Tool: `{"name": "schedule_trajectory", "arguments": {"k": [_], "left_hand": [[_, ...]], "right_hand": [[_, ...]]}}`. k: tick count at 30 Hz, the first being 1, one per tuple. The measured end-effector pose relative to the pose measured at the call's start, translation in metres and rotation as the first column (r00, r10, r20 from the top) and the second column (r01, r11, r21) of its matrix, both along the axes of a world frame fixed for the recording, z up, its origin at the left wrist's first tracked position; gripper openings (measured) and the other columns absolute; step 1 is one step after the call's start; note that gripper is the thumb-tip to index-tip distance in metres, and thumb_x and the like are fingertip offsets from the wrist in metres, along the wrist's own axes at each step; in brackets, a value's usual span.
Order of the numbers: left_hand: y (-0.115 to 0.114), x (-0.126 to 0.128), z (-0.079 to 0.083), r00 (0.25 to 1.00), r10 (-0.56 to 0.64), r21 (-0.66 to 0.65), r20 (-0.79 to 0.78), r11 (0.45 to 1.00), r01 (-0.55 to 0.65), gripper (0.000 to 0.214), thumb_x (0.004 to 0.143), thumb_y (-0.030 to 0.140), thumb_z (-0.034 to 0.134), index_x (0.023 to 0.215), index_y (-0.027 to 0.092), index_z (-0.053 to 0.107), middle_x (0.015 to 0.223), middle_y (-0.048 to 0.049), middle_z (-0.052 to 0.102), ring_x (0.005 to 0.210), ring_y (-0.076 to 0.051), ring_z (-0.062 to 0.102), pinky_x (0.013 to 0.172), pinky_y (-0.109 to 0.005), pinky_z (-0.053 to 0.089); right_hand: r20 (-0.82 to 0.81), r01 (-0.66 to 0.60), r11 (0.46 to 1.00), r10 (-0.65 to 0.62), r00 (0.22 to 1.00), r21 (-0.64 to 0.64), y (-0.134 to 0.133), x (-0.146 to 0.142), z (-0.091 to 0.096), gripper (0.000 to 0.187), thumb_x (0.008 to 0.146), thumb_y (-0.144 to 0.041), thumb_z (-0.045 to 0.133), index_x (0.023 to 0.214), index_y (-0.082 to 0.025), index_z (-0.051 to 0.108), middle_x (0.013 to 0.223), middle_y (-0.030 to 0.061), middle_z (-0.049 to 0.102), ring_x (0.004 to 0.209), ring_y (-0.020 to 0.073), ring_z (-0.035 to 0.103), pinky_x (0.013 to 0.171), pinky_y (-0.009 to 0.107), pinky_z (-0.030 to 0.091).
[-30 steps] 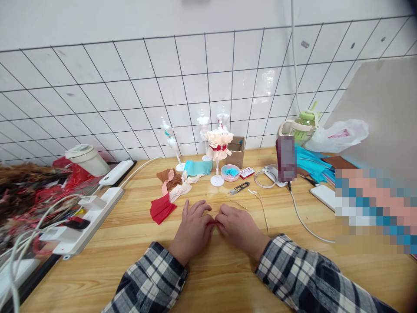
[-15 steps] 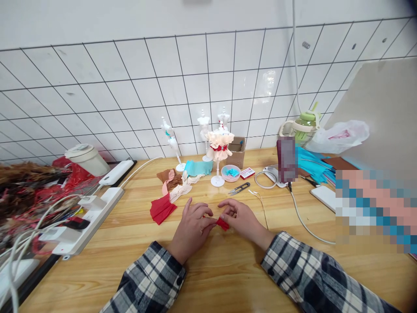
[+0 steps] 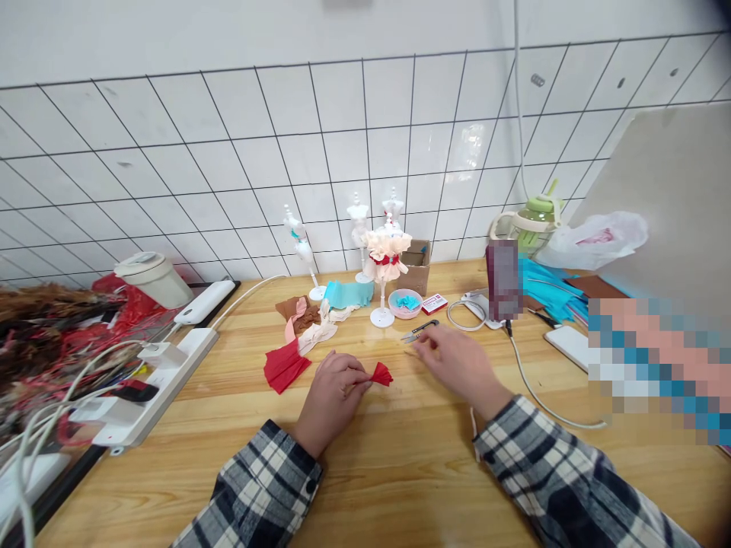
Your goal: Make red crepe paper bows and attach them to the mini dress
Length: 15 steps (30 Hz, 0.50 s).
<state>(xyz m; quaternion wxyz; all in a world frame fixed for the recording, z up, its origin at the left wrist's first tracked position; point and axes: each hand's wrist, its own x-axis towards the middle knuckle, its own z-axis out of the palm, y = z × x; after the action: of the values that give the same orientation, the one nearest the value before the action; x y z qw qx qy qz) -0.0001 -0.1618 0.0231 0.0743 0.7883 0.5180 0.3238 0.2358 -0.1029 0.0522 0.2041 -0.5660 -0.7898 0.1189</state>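
Observation:
My left hand [image 3: 333,396] pinches a small gathered piece of red fabric [image 3: 380,374] just above the wooden table [image 3: 400,472]. My right hand [image 3: 457,363] lies to the right of it, fingers loosely spread and reaching toward the small thread snips [image 3: 419,330], its fingertips just short of them. A thin thread runs by the right hand. A larger red fabric scrap [image 3: 283,365] lies left of my left hand.
Small dress-form stands, one with a cream and red dress [image 3: 386,259], stand at the back with fabric scraps, a pink dish [image 3: 404,303] and a small box. A power strip [image 3: 154,380] and cables lie left. A phone, cables and a green bottle [image 3: 534,217] are on the right.
My right hand let go of the red fabric and moved right and back toward the snips. My left hand kept the fabric, which now fans out.

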Motion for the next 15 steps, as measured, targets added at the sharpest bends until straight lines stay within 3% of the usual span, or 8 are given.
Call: {"name": "schedule_trajectory", "arguments": {"k": [3, 6, 9, 15], "left_hand": [[0.001, -0.001, -0.002, 0.998, -0.022, -0.015, 0.06, 1.0, 0.023, 0.009, 0.081, 0.022, 0.061, 0.081, 0.022, 0.07, 0.086, -0.0042, 0.066, 0.085, -0.018, 0.059, 0.092, -0.044, 0.044], [-0.001, 0.002, -0.001, 0.996, -0.048, -0.037, 0.077, 0.998, 0.051, 0.01, 0.082, 0.023, 0.06, 0.078, 0.023, 0.07, 0.086, -0.0039, 0.066, 0.083, -0.018, 0.06, 0.092, -0.045, 0.043], [-0.002, 0.003, 0.001, 0.992, -0.043, -0.1, 0.122, 0.993, 0.055, 0.01, 0.083, 0.023, 0.058, 0.08, 0.023, 0.068, 0.088, -0.0038, 0.068, 0.086, -0.018, 0.061, 0.093, -0.043, 0.044], [-0.002, 0.002, 0.001, 0.941, 0.106, -0.331, 0.321, 0.943, 0.007, 0.018, 0.089, 0.03, 0.047, 0.091, 0.019, 0.062, 0.093, -0.0043, 0.069, 0.085, -0.018, 0.063, 0.077, -0.033, 0.05]], "right_hand": [[0.256, 0.248, 0.968, -0.246, 0.935, 0.025, 0.021, 0.032, 0.003, 0.03, 0.09, -0.036, 0.041, 0.088, -0.018, 0.065, 0.094, 0.0105, 0.065, 0.091, 0.0223, 0.059, 0.071, 0.029, 0.041], [0.354, 0.364, 0.926, -0.309, 0.883, -0.099, 0.032, 0.052, -0.003, 0.035, 0.087, -0.042, 0.044, 0.089, -0.017, 0.068, 0.096, 0.0142, 0.066, 0.092, 0.0266, 0.06, 0.07, 0.033, 0.042], [0.371, 0.385, 0.901, -0.294, 0.881, -0.201, 0.035, 0.056, -0.009, 0.038, 0.085, -0.046, 0.044, 0.089, -0.018, 0.07, 0.093, 0.0145, 0.067, 0.089, 0.0286, 0.062, 0.068, 0.035, 0.043], [0.343, 0.339, 0.919, -0.257, 0.903, -0.203, 0.036, 0.053, -0.013, 0.029, 0.082, -0.038, 0.047, 0.086, -0.02, 0.069, 0.093, 0.0117, 0.068, 0.087, 0.0255, 0.063, 0.067, 0.032, 0.043]]}}
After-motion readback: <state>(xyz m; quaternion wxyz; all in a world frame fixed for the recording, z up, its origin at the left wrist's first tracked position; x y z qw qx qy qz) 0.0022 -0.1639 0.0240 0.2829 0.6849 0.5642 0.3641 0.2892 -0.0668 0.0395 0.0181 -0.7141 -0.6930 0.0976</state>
